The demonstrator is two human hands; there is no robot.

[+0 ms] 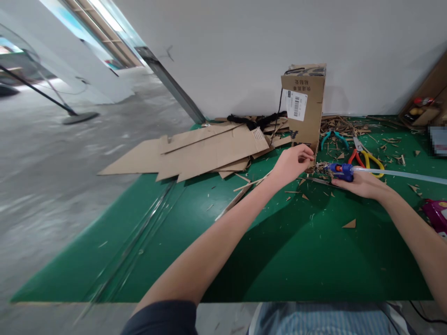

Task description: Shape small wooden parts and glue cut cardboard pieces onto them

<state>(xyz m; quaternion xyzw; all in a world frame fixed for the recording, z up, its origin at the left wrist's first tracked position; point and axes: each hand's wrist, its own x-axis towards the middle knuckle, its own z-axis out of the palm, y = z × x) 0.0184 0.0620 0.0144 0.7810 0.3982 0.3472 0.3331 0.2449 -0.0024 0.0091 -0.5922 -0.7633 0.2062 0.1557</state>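
Wore, nearest the camera, a dark sleeve [162, 318] on the left arm, cut off by the lower border beside a striped blue garment [324, 318]. Extended both forearms over a green tabletop [157, 260]. Held the left hand [295, 160], with curled fingers, at the lower right edge of an upright cardboard box [309, 104]; could not tell pinching from mere touching, with the fingertips partly turned from view. Gripped a blue hot-glue gun [344, 172] in the right hand [365, 182], just right of the box's foot, with the handle and most of the wrapped fingers hidden. Aimed the nozzle at the box, hard to make out among tangled brown scraps [324, 166]. Ran a translucent glue stick [398, 174] from the gun's rear to the right border, cut off there. Bore on the box a barcode label [295, 106] too small to read. Included, beyond the right hand, teal-handled pliers [334, 135] and red-and-yellow-handled scissors [364, 156], partly blocked by the gun. Displayed overlapping cardboard sheets [216, 151] to the left, below an unidentifiable black bundle [256, 122]. Truncated a magenta object [436, 215] at the right border; blurred a stand base [81, 118] on the far-left floor.
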